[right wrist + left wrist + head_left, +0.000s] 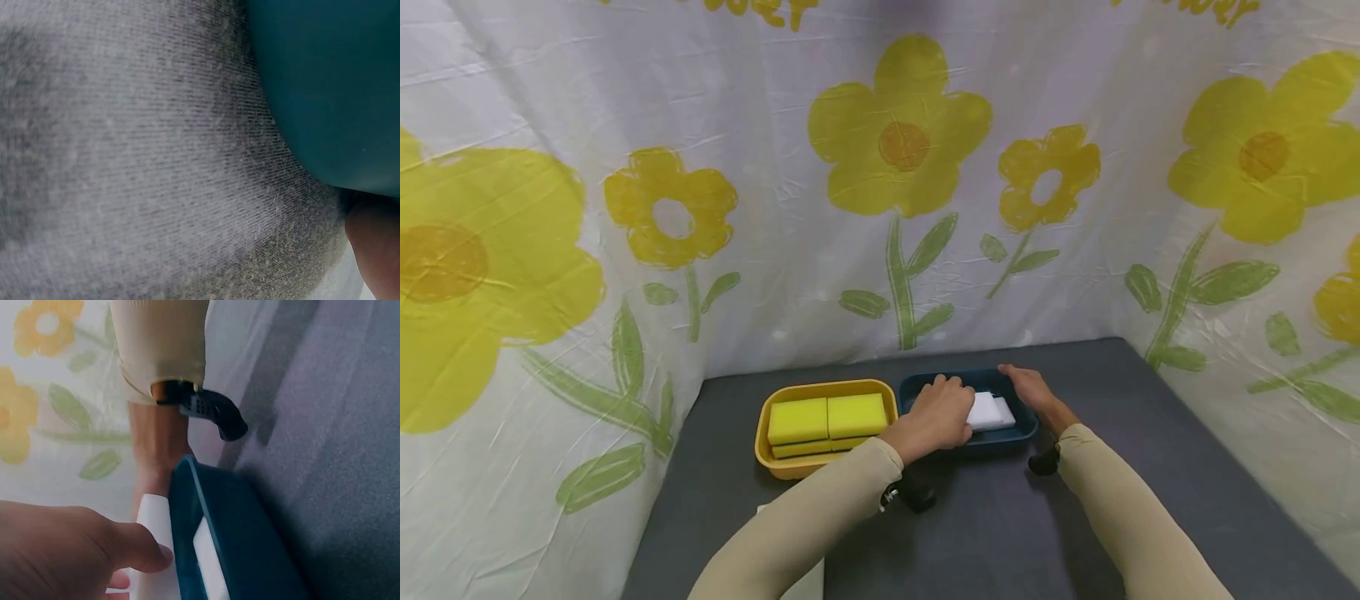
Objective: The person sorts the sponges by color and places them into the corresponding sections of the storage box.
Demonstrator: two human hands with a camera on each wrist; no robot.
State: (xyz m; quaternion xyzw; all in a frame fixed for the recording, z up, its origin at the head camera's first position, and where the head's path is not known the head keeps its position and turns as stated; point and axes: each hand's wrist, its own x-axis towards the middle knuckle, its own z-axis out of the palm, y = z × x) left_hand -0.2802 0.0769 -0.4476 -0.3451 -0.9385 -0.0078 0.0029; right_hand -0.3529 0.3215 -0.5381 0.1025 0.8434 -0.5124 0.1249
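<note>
Over the left part of a dark blue bin (985, 444), my left hand (938, 417) pinches a smooth white sponge block (156, 534). Its thumb lies along the block's face in the left wrist view; the other fingers are mostly hidden. Further white blocks (990, 412) lie in the bin, to the right of that hand. My right hand (1033, 390) is at the bin's right end and touches the far right corner of its rim. How its fingers bend is hidden. Only a bit of it shows under the bin's wall (337, 94) in the right wrist view.
A yellow bin (790, 472) holding several yellow sponges (797, 421) with dark undersides stands just left of the blue one. A pale flat item (808, 581) lies partly under my left forearm. Flower-printed white curtain (775, 208) encloses the grey tabletop (970, 542).
</note>
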